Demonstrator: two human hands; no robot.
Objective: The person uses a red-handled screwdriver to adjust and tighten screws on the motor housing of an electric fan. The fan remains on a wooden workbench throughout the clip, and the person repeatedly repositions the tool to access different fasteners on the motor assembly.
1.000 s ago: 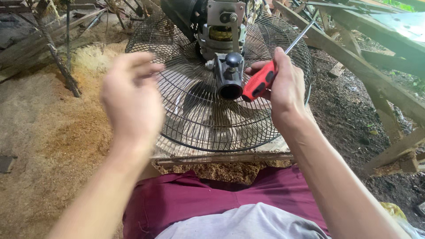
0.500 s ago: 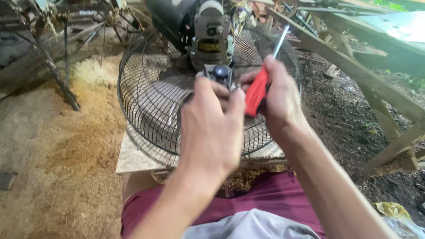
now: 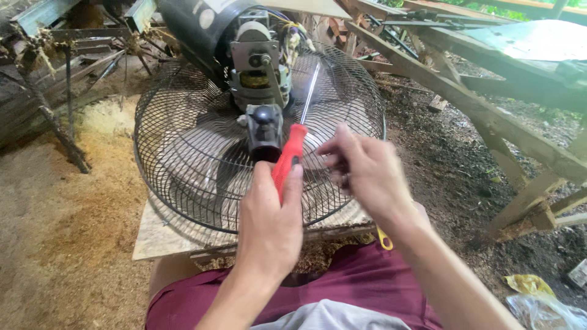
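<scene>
Left hand is closed around the red handle of a screwdriver, whose metal shaft slants up across the wire fan guard towards the motor; the tip is hard to make out against the wires and the bundle of coloured leads beside the motor. Right hand hovers just beside the handle with its fingers loosely curled, blurred, and whether they pinch anything small cannot be told. The fan lies face down on a flat board over sawdust, its blades only dimly seen through the guard. A black knob sticks out below the motor. Something yellow peeks from under the right wrist, mostly hidden.
</scene>
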